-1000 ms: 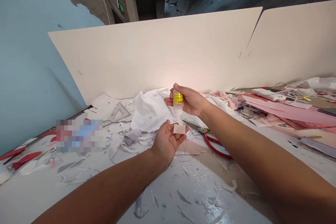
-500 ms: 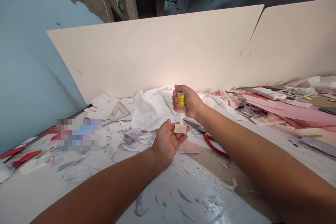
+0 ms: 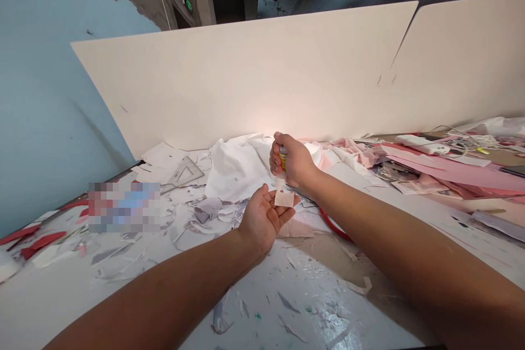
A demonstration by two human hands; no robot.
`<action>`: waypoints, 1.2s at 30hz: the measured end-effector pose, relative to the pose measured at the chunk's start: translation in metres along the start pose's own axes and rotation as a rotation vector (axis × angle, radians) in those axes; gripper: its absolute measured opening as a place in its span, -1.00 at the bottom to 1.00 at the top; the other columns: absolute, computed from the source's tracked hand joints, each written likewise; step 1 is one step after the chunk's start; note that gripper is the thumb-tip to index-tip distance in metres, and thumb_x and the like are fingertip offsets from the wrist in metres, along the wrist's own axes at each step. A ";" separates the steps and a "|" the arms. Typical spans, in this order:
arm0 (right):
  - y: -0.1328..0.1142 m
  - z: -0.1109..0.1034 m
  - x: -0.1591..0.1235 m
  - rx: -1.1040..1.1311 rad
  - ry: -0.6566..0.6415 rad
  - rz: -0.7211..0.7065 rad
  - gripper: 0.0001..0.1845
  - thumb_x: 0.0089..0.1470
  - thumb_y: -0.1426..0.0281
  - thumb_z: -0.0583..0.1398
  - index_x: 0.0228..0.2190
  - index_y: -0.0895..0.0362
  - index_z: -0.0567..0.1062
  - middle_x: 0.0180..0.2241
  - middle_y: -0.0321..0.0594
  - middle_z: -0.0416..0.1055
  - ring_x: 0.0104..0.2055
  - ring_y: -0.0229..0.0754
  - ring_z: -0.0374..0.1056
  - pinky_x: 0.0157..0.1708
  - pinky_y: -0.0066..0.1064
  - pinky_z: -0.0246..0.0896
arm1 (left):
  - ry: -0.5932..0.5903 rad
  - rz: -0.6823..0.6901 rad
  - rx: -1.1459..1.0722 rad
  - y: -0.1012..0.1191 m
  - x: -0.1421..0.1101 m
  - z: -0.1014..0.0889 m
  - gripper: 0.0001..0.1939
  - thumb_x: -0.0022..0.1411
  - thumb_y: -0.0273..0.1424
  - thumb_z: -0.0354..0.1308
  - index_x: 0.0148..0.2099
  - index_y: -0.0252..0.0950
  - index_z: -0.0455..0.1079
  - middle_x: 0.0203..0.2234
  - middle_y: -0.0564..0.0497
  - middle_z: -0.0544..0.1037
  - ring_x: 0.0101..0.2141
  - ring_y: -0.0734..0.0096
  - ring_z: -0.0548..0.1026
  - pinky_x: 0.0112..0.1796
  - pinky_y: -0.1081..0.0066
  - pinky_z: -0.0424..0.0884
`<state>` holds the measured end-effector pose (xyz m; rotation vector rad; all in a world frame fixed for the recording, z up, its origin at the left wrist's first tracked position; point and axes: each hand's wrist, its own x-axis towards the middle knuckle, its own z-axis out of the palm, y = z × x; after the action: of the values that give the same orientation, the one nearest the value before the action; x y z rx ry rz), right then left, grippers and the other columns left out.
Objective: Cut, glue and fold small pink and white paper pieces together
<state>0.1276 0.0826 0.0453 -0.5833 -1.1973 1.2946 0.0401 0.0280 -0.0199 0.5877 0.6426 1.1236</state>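
Observation:
My left hand is held palm up over the table, fingers loosely spread, with a small pale pink paper square resting on the fingertips. My right hand is wrapped round a small glue bottle with a yellow label, turned nozzle down. The nozzle touches or nearly touches the top edge of the paper square. Most of the bottle is hidden inside the fist.
Scissors with red handles lie under my right forearm. A white cloth, a clear set square, paper scraps and pink sheets litter the table. A tall cream board stands along the back.
My right hand has lowered the glue bottle and closed more tightly round it, so less of the label shows. The nozzle has come down onto the paper square.

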 end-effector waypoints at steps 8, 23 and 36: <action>0.001 0.001 0.000 -0.019 0.016 0.004 -0.65 -0.03 0.27 0.03 -0.75 0.10 0.16 -0.86 -0.45 0.04 -0.84 -0.39 -0.03 -0.78 -0.50 -0.08 | 0.009 -0.002 -0.002 0.001 -0.001 0.002 -0.59 0.22 -0.23 -0.13 -0.07 -0.48 0.24 -0.19 -0.32 0.47 -0.13 0.22 0.46 -0.30 0.45 0.40; -0.002 0.001 -0.001 -0.035 0.003 0.021 -0.67 -0.05 0.28 0.03 -0.74 0.10 0.16 -0.85 -0.44 0.06 -0.83 -0.38 -0.01 -0.77 -0.50 -0.06 | 0.013 0.010 -0.003 0.000 -0.002 0.001 -0.64 0.21 -0.24 -0.12 -0.11 -0.44 0.23 -0.24 -0.29 0.49 -0.16 0.23 0.47 -0.30 0.45 0.39; 0.008 0.002 -0.002 -0.057 -0.011 0.045 -0.67 -0.07 0.27 0.05 -0.75 0.10 0.18 -0.86 -0.44 0.04 -0.83 -0.38 -0.02 -0.81 -0.51 -0.10 | -0.040 0.017 0.019 0.000 -0.001 -0.001 -0.61 0.20 -0.23 -0.11 -0.11 -0.44 0.27 -0.19 -0.27 0.47 -0.11 0.23 0.44 -0.25 0.43 0.38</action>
<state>0.1227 0.0820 0.0387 -0.6484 -1.2401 1.3068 0.0395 0.0273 -0.0208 0.6312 0.6150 1.1197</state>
